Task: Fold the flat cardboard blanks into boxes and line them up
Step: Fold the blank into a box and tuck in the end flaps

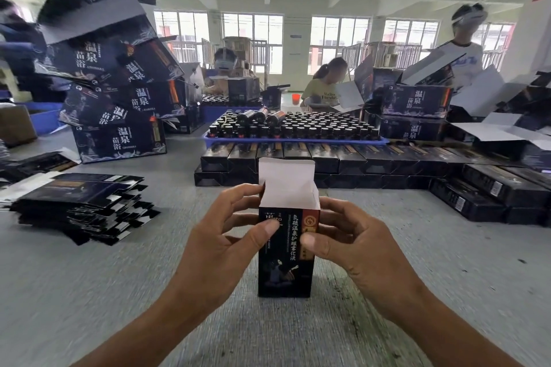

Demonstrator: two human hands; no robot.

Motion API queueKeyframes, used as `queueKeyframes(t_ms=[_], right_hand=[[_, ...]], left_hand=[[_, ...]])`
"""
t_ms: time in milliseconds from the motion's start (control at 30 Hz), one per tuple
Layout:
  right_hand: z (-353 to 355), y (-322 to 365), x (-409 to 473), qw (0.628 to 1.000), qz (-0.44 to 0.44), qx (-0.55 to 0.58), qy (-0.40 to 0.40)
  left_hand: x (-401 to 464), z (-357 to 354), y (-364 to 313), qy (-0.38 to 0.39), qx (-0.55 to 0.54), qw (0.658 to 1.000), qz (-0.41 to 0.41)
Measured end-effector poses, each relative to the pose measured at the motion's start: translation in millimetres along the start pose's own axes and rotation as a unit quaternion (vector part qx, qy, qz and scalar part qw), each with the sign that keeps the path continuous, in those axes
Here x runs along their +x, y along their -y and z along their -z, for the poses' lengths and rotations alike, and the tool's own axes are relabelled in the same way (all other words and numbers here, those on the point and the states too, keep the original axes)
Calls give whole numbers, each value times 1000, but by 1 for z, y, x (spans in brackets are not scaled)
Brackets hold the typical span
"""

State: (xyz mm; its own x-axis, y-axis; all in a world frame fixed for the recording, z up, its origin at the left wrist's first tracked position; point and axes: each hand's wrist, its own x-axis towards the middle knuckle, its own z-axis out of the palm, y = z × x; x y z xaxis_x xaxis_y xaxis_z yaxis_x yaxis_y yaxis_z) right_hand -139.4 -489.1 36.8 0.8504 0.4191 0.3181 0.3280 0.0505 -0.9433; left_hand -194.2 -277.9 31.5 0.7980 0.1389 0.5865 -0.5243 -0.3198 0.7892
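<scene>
A small dark box [284, 265] stands upright on the grey table, squared up, its white top lid flap [286, 179] raised and open. My left hand [220, 235] holds its left side, thumb on the front face and fingers reaching to the upper left edge. My right hand [346, 235] grips the right side, thumb pressed on the front near the orange label. A heap of flat dark blanks [80, 202] lies at the left. Finished dark boxes [328, 161] lie side by side in rows behind, running to the right.
A blue tray [295, 140] full of dark bottles sits behind the rows. Large dark cartons [119, 140] are stacked at the back left and more at the back right [417, 101]. Three people work at the far side. Grey table [89, 292] stretches around my hands.
</scene>
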Motion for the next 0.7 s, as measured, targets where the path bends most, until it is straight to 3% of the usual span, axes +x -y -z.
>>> queueKeyframes(t_ms=[233,700], right_hand=[[-1,9,-2,995,85,-24,-43],[-2,13,-7,986,116,-116,-23]], left_hand=[[-1,0,0,10,27,999,-15],[2,5,2,24,36,999,-23]])
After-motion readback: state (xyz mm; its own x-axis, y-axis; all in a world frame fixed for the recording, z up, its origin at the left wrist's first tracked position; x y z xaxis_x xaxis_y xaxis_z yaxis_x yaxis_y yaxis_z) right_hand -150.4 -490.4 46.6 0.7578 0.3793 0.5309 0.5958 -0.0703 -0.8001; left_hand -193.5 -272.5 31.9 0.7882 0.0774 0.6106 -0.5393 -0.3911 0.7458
